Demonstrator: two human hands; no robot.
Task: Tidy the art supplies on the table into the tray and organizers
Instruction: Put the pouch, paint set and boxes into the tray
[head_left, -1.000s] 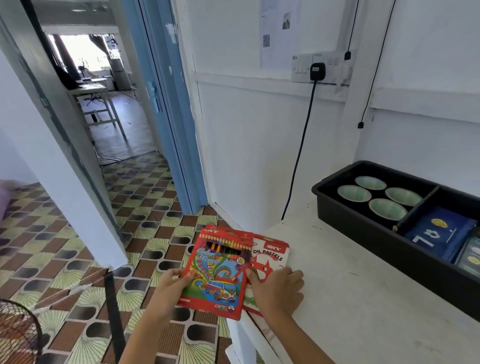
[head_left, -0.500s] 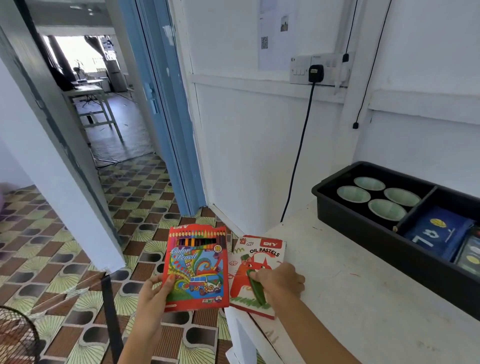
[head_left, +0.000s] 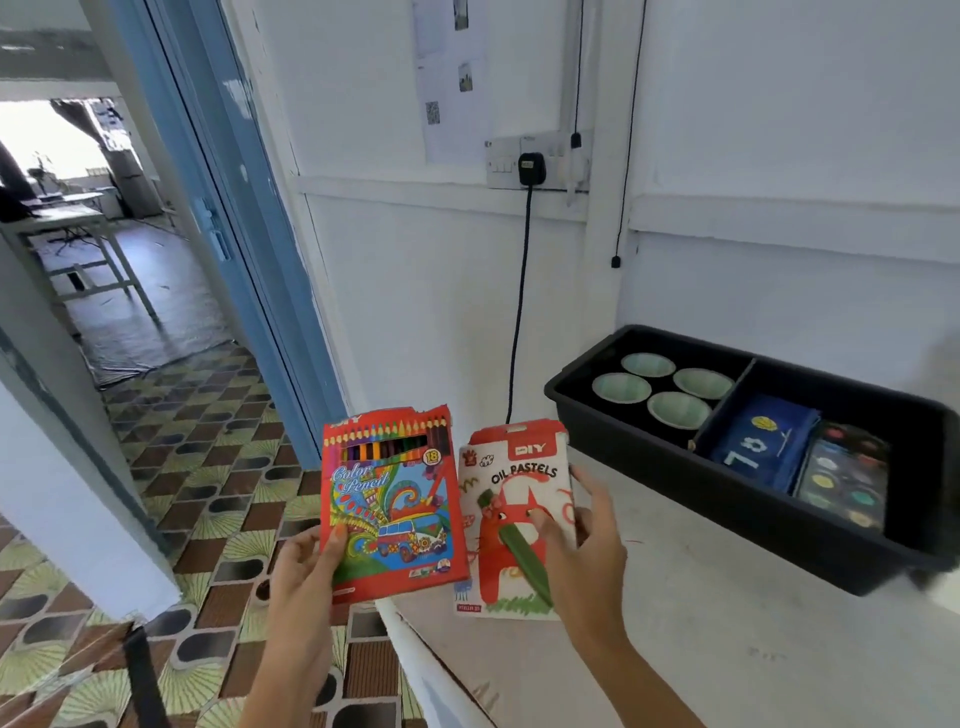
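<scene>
Left grip (head_left: 306, 582) clasps the pencil box (head_left: 389, 509), right grip (head_left: 587, 556) the pastels box (head_left: 511, 519), at the tabletop's (head_left: 675, 649) left edge, likely bound for the tray (head_left: 727, 501).

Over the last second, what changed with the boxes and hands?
The left hand drew the color pencil box leftward off the oil pastels box, now side by side. The right hand, resting on the pastels box before, now grips it; the black tray stayed.

I see a red pencil box (head_left: 389, 509) swirled with blue, green and orange, and a white oil pastels box (head_left: 511, 519) with a red top and creature. On the right, a black tray (head_left: 701, 483) holds pale green bowls (head_left: 677, 409) and a blue pouch (head_left: 763, 441). The floor (head_left: 218, 467) on the left is brown-and-green patterned.
</scene>
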